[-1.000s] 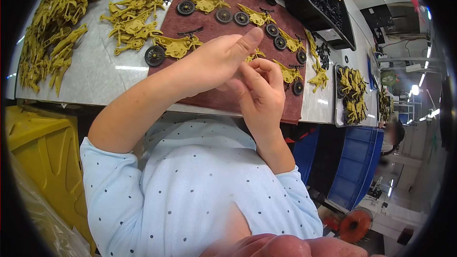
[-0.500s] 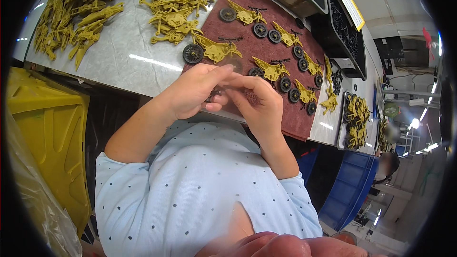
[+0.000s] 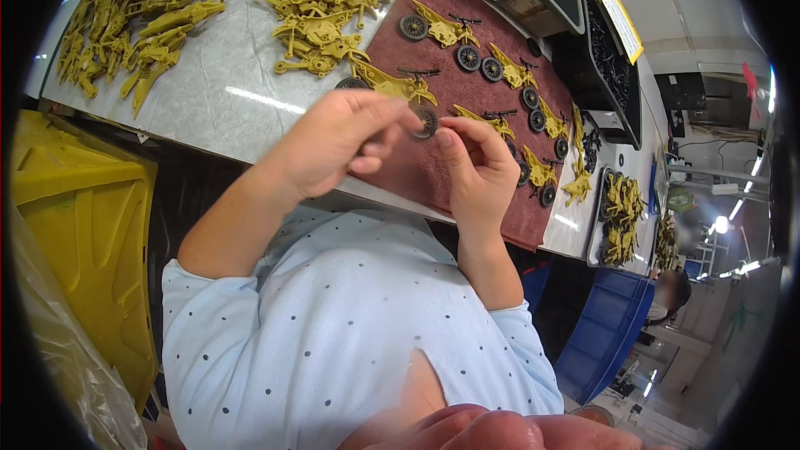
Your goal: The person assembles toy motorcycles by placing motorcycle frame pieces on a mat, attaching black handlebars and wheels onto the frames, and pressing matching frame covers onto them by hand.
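Note:
My left hand is over the near edge of the red cloth, its fingers curled and a little smeared by motion; whatever they may hold is hidden. Just beyond its fingertips, a black spoked wheel appears to belong to the nearest yellow toy motorbike. This bike lies on the cloth with black handlebars, its other wheel partly behind my left hand. To the right, my right hand is closed in a pinch of thumb and forefinger, near that wheel. Anything between these fingertips is too small to name.
Several wheeled yellow bikes lie on the red cloth. Piles of yellow frame parts cover the grey table at left. Black bins of dark parts stand at far right, with a tray of yellow pieces nearer.
My hands, together half a second ago, have come apart: the left has shifted left, the right to the right. The table scene has moved slightly in view.

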Action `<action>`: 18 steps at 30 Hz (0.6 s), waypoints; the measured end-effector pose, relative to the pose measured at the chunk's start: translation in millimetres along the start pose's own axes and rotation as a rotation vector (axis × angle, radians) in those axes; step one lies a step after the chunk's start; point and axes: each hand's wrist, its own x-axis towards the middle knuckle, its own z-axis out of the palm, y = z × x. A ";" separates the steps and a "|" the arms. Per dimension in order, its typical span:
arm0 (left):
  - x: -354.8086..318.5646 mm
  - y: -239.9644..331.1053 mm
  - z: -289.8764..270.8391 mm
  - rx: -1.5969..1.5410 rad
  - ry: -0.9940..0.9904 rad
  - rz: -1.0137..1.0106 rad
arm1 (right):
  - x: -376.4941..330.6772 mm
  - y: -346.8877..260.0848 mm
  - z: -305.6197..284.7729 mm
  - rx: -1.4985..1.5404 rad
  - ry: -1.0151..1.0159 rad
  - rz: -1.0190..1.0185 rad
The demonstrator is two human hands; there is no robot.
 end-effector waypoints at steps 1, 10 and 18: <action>1.8 4.4 -7.6 0.071 -0.047 0.052 | 0.9 -1.7 3.9 0.086 0.003 0.045; 18.7 23.6 -4.4 1.827 0.320 0.585 | 11.2 5.5 18.5 -0.418 -0.077 -0.245; 30.6 23.3 -9.3 1.994 0.229 0.479 | 8.9 16.4 27.9 -0.540 -0.088 -0.324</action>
